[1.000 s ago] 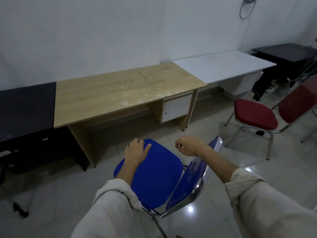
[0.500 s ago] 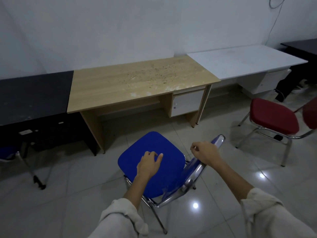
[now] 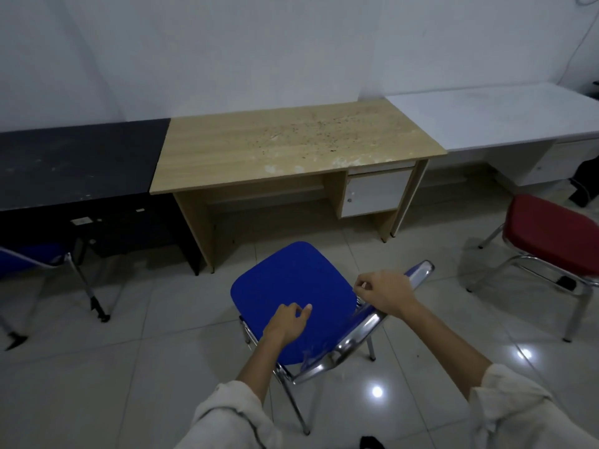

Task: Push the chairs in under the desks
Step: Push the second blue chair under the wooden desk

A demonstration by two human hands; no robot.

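A blue chair (image 3: 288, 280) with a chrome frame stands on the tiled floor in front of the wooden desk (image 3: 291, 147), its seat pointing at the desk opening and fully outside it. My left hand (image 3: 288, 322) hovers over the rear of the seat with loosely curled fingers, holding nothing. My right hand (image 3: 385, 293) is closed over the top edge of the chair's backrest (image 3: 419, 272). A red chair (image 3: 551, 231) stands out on the floor at the right, before the white desk (image 3: 486, 118).
A black desk (image 3: 81, 163) adjoins the wooden one on the left, with another blue chair (image 3: 29, 257) partly in view before it. A white drawer unit (image 3: 376, 192) hangs under the wooden desk's right side. A dark bag (image 3: 586, 179) lies under the white desk.
My left hand has slid back from the seat's front to its rear and curled its fingers. The view has swung left, bringing the second blue chair into sight. My right hand stays on the backrest.
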